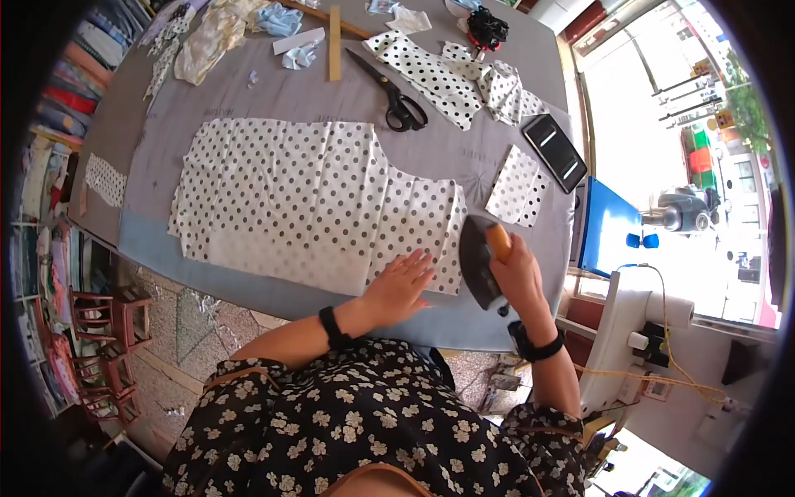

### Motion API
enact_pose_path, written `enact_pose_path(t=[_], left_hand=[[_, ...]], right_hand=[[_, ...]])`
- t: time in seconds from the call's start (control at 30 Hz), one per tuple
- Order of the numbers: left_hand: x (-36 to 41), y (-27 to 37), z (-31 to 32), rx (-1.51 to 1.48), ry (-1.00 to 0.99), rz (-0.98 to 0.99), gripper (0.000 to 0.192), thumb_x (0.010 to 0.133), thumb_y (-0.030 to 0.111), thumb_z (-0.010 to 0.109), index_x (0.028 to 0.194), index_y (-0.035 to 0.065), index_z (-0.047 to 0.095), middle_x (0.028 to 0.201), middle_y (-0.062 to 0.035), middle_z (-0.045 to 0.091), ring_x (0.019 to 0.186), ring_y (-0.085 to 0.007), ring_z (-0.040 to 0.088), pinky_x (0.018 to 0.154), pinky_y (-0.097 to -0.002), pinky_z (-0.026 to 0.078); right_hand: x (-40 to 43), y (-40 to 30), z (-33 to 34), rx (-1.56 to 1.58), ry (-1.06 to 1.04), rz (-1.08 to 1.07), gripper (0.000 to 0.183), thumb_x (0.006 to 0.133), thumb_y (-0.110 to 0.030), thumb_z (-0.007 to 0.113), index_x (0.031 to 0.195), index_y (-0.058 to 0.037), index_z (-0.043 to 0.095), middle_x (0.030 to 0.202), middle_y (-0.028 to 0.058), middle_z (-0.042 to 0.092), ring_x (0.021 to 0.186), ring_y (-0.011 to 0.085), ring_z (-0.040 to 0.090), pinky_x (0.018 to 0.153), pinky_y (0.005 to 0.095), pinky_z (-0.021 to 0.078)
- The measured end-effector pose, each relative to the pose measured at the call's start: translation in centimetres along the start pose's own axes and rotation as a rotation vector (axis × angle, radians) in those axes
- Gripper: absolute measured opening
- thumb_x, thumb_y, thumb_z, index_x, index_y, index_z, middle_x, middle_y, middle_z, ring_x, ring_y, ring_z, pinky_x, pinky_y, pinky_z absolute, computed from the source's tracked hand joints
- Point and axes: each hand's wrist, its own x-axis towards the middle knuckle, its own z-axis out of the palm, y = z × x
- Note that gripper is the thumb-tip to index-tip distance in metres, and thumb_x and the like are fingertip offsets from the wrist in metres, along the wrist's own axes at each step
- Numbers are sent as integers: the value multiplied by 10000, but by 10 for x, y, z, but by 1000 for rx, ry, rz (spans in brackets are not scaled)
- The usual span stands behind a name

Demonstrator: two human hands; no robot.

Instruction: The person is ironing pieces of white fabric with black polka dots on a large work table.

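Observation:
A large cut piece of white polka-dot fabric (292, 186) lies spread on the grey cloth-covered table (248, 96), with a curved notch in its upper right edge. My left hand (397, 291) rests flat, palm down, on its lower edge near the right end and grips nothing. In my right hand (522, 276) is the orange handle of a dark clothes iron (477, 264). The iron stands beside the right edge of the fabric, its pointed end towards me. A small folded polka-dot piece (517, 186) lies just beyond the iron.
Black-handled scissors (397, 102), a wooden ruler (335, 43) and more polka-dot fabric (435, 74) lie at the back. A phone (554, 152) sits near the right edge. A black pincushion-like bundle (487, 30) stands behind. Fabric shelves (68, 93) and wooden stools (127, 317) are at left.

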Motion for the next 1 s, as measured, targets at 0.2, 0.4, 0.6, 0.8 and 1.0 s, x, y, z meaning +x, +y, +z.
enact_pose_path(t=[0.2, 0.4, 0.6, 0.8, 1.0], left_hand=[[-60, -15, -22, -27, 106, -142, 548, 828, 309, 656, 1277, 28, 517, 1441, -157, 406, 1381, -321, 314, 1094, -448, 275], [-108, -27, -35, -13, 191, -305, 504, 825, 273, 662, 1245, 18, 549, 1428, -157, 423, 1358, -333, 350, 1080, -455, 294], [-103, -23, -41, -103, 201, -242, 529, 821, 219, 670, 1291, 30, 518, 1441, -166, 405, 1359, -349, 347, 1075, -471, 295], [-98, -33, -34, -3, 122, -200, 605, 806, 266, 687, 1335, 52, 487, 1484, -155, 350, 1394, -339, 288, 1097, -465, 270], [-77, -24, -22, 94, 47, -50, 645, 805, 278, 684, 1359, 41, 454, 1493, -145, 342, 1402, -329, 277, 1114, -462, 245]], right_hand=[[48, -64, 39, -34, -86, -122, 324, 791, -196, 608, 991, 53, 554, 786, 236, 660, 740, 382, 661, 648, 441, 518], [114, -66, 55, -47, -5, 153, 335, 807, -246, 566, 906, 55, 672, 828, 272, 665, 830, 390, 671, 701, 448, 537], [124, -39, 51, 52, -49, 278, 321, 771, -194, 579, 894, 94, 642, 756, 227, 654, 697, 345, 648, 608, 405, 503], [7, -19, 53, -142, -104, 55, 270, 807, -223, 569, 932, 16, 593, 882, 263, 652, 870, 445, 620, 746, 496, 498], [-58, 14, 18, -194, -299, -1, 264, 770, -201, 619, 944, -7, 578, 759, 222, 654, 763, 408, 643, 677, 451, 511]])
